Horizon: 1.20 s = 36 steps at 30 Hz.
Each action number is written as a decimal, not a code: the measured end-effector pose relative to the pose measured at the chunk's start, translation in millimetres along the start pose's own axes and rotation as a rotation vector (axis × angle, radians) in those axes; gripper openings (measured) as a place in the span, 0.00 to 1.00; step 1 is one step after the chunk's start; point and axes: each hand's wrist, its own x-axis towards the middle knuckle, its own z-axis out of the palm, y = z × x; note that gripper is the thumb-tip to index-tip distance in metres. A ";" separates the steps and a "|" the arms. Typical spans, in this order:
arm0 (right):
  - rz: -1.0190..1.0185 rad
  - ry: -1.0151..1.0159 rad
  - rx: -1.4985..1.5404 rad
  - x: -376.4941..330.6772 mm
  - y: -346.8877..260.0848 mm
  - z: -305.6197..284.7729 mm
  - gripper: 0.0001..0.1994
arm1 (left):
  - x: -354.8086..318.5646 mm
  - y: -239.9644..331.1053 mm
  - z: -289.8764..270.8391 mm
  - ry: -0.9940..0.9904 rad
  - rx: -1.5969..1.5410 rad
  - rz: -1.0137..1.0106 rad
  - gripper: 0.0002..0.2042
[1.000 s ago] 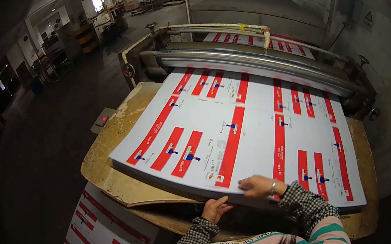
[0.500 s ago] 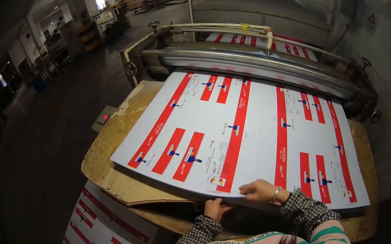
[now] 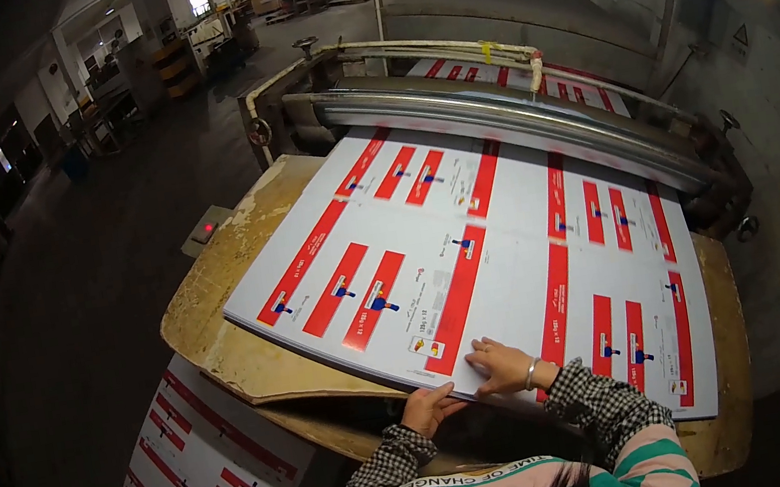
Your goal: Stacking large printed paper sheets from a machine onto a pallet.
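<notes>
A stack of large white printed sheets (image 3: 394, 268) with red bands and blue motifs lies on a worn wooden feed board (image 3: 208, 306). One sheet (image 3: 523, 185) overlaps the top of the stack, its far part under the metal roller (image 3: 504, 126). At the stack's near edge, my left hand (image 3: 428, 410) touches the paper, thumb and fingers stretched apart. My right hand (image 3: 502, 366), with a bracelet at the wrist, rests on the top sheet close by, fingers spread and slightly bent.
More printed sheets (image 3: 193, 475) lie lower down at the left, below the board. A small box with a red light (image 3: 208, 227) sits at the board's left side. Pipes (image 3: 441, 46) and handwheels (image 3: 260, 132) frame the rollers. Printed paper (image 3: 580, 94) shows beyond them.
The upper sheet has slid away from me toward the roller, uncovering the sheet beneath along the near part. My right hand has shifted slightly left, and my left hand has come up at the edge.
</notes>
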 end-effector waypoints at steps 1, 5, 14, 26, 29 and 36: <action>0.006 -0.028 -0.025 0.8 3.7 -0.1 0.39 | 1.4 2.1 4.1 -0.002 0.004 -0.007 0.17; 0.020 0.036 -0.130 -4.4 -12.6 6.9 0.38 | 4.7 9.7 12.0 0.093 -0.072 -0.031 0.17; 0.010 0.317 -0.225 -27.4 -26.5 25.5 0.31 | -3.3 7.7 16.6 0.087 0.000 0.019 0.16; -0.132 0.359 0.171 -45.9 -30.1 -45.5 0.06 | 9.5 48.3 7.2 -0.181 0.423 -0.126 0.13; -0.079 0.336 0.237 -39.5 -12.2 -13.8 0.07 | 11.7 54.0 16.2 -0.149 0.736 -0.087 0.17; 0.236 0.267 0.252 -14.1 12.0 -16.4 0.08 | 15.6 35.9 -4.9 -0.232 0.818 0.169 0.20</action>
